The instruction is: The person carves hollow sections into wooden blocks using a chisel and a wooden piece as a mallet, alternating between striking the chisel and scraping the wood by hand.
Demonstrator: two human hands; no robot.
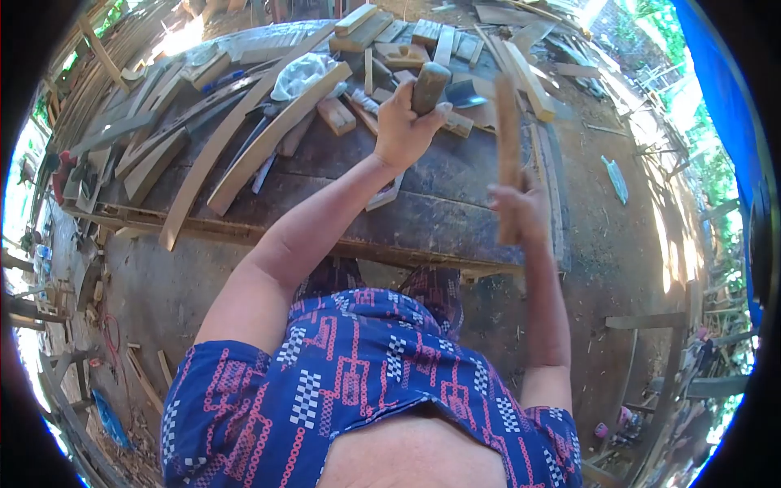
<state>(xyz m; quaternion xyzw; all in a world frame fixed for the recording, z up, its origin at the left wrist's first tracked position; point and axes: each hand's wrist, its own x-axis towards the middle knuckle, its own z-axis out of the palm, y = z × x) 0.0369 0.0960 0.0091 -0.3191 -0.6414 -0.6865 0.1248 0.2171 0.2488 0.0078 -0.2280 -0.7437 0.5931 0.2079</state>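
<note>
The left hand (404, 132) is closed around a thick, grey-brown wooden handle with a rounded end (432, 84), raised above the dark, worn wooden worktable (325, 185), while the right hand (527, 213), blurred, grips the near end of a long, light-brown wooden stick (508, 134) over the table's right side. Beside the left forearm lie a long, curved, pale-brown wooden piece (278, 140), a short, reddish-brown wooden block (336, 116) and a crumpled, clear plastic bag (303, 76); farther out, a bright blue sheet (726, 98) hangs at the far right.
</note>
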